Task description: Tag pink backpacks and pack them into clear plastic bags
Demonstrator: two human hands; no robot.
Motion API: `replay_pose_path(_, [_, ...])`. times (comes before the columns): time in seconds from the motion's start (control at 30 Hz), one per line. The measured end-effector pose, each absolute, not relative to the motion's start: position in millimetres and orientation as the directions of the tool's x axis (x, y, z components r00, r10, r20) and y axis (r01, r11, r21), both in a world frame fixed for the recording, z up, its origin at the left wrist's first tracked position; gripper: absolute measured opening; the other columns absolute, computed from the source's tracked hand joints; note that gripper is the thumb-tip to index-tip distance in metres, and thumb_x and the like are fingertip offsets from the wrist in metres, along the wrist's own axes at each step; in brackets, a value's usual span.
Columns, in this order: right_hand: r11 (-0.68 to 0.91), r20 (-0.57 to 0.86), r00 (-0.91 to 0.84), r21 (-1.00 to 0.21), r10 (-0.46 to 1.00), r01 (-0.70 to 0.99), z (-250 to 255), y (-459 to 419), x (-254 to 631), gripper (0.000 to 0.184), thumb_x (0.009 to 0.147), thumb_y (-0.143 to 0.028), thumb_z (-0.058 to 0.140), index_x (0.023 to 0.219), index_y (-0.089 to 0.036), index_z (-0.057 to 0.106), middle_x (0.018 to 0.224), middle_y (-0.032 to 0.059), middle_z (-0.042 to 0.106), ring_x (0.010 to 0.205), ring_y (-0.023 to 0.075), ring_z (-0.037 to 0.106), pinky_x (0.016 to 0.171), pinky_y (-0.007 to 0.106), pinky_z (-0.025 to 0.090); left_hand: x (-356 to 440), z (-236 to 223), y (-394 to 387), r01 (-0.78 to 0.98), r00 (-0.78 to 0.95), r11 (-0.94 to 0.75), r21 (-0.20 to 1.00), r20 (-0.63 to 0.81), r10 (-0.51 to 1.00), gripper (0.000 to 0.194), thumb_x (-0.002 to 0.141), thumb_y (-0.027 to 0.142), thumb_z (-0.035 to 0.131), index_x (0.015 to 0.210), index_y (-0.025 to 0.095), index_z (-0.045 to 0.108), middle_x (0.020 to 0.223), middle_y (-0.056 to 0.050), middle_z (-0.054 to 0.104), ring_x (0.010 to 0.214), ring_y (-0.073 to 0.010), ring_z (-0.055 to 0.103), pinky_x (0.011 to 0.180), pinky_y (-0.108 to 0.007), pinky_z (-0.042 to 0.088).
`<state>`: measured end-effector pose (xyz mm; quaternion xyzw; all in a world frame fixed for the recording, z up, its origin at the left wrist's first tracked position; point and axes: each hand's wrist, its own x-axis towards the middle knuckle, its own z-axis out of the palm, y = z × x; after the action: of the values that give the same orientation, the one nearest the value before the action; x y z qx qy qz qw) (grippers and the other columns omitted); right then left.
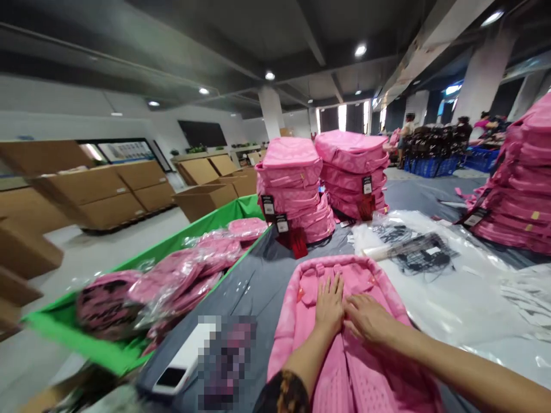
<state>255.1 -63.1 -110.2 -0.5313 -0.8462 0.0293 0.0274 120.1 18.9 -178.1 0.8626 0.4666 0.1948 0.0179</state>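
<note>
A pink backpack (297,338) lies on the grey-covered table in front of me, its straps and padded mesh back facing up. My left hand (330,307) rests flat on its upper middle, fingers stretched toward the top edge. Beside it, touching the same panel, is my right hand (370,321) with its fingers bent and drawn together. Whatever those fingers may hold is hidden beneath them.
Stacked pink backpacks (290,189) with black tags stand beyond. Another stack (523,189) is at right, near clear plastic bags (469,287). A green-sided bin (90,350) holds bagged pink items. A white device (189,355) lies left. Cardboard boxes (99,189) and people are farther off.
</note>
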Motion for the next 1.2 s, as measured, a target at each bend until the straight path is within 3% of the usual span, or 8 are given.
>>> replay_pose_path(0.2, [0.59,0.175,-0.574,-0.061,0.8,0.805,-157.9,-102.3,252.9,0.05,0.101,-0.031,0.038,0.142,-0.008,0.055,0.144,0.0206,0.054,0.136,0.0318,0.048,0.113,0.056,0.034,105.9,-127.2,-9.3,0.745,0.423,-0.47,0.473,0.21,0.881,0.041,0.1,0.016,0.038,0.136,0.013,0.057,0.146,-0.015,0.056,0.14,-0.0251,0.045,0.119,-0.047,0.031])
replay_pose_path(0.33, [0.574,0.257,-0.532,-0.131,0.807,0.808,-171.8,-92.1,253.3,0.046,0.1,-0.027,0.039,0.139,-0.011,0.057,0.143,0.018,0.056,0.135,0.0306,0.049,0.111,0.054,0.036,70.0,-104.1,-78.3,0.424,0.812,-0.75,0.507,0.154,0.563,0.03,0.103,0.038,0.044,0.099,0.021,0.069,0.104,-0.002,0.071,0.1,-0.0159,0.062,0.096,-0.029,0.046])
replay_pose_path(0.43, [0.561,0.348,-0.485,-0.164,0.803,0.812,-175.8,-92.5,249.7,0.046,0.1,-0.025,0.038,0.139,-0.011,0.056,0.144,0.0173,0.056,0.135,0.0299,0.048,0.111,0.052,0.038,58.8,-100.9,-115.2,0.14,0.969,-0.918,0.372,0.138,0.204,0.04,0.099,0.051,0.05,0.085,0.018,0.067,0.083,-0.004,0.068,0.081,-0.0173,0.058,0.082,-0.03,0.045])
replay_pose_path(0.53, [0.538,0.448,-0.409,-0.206,0.795,0.818,-179.9,-91.3,251.2,0.042,0.1,-0.023,0.034,0.132,-0.012,0.059,0.136,0.0172,0.061,0.128,0.0283,0.054,0.107,0.048,0.042,70.9,-121.1,-115.8,0.136,0.981,-0.977,0.165,0.113,0.156,0.033,0.1,0.034,0.05,0.075,0.017,0.065,0.075,-0.005,0.066,0.075,-0.0183,0.054,0.08,-0.033,0.042])
replay_pose_path(0.7, [0.483,0.6,-0.218,-0.324,0.77,0.813,-161.6,-95.3,255.7,0.035,0.102,-0.022,0.028,0.121,-0.014,0.057,0.105,0.0151,0.068,0.096,0.0247,0.064,0.085,0.04,0.052,86.0,-168.9,-103.0,0.216,0.946,-0.974,0.073,0.231,0.227,0.026,0.096,0.032,0.049,0.085,0.016,0.067,0.08,-0.006,0.064,0.085,-0.0209,0.055,0.09,-0.037,0.04])
replay_pose_path(0.83, [0.819,0.545,-0.62,-0.272,0.564,0.506,-118.0,-138.3,239.2,0.019,0.093,-0.028,0.047,0.105,-0.022,0.06,0.099,0.0076,0.068,0.092,0.0216,0.062,0.08,0.036,0.049,79.0,-174.3,-104.7,0.533,0.774,-0.84,0.105,0.341,0.533,0.048,0.087,0.05,0.062,0.121,0.016,0.063,0.119,-0.012,0.063,0.111,-0.029,0.05,0.1,-0.047,0.035])
replay_pose_path(1.0, [0.944,0.149,-0.97,-0.301,0.19,0.139,-121.2,-178.8,213.6,0.016,0.076,-0.03,0.063,0.088,-0.022,0.057,0.077,-0.0001,0.063,0.067,0.0173,0.054,0.061,0.034,0.035,61.0,-153.2,-91.9,0.361,0.901,-0.933,-0.005,0.262,0.347,0.038,0.104,0.038,0.041,0.137,0.026,0.056,0.135,-0.002,0.063,0.1,-0.0192,0.053,0.09,-0.037,0.037])
replay_pose_path(1.2, [0.966,0.353,-0.925,-0.255,0.139,0.047,-192.5,-155.9,210.2,0.011,0.077,-0.032,0.058,0.08,-0.023,0.051,0.067,-0.0014,0.056,0.063,0.0173,0.05,0.061,0.033,0.032,53.8,-176.7,-87.6,0.483,0.751,-0.869,-0.103,0.559,0.351,0.039,0.101,0.037,0.047,0.135,0.025,0.061,0.14,-0.004,0.061,0.131,-0.0257,0.045,0.116,-0.043,0.021])
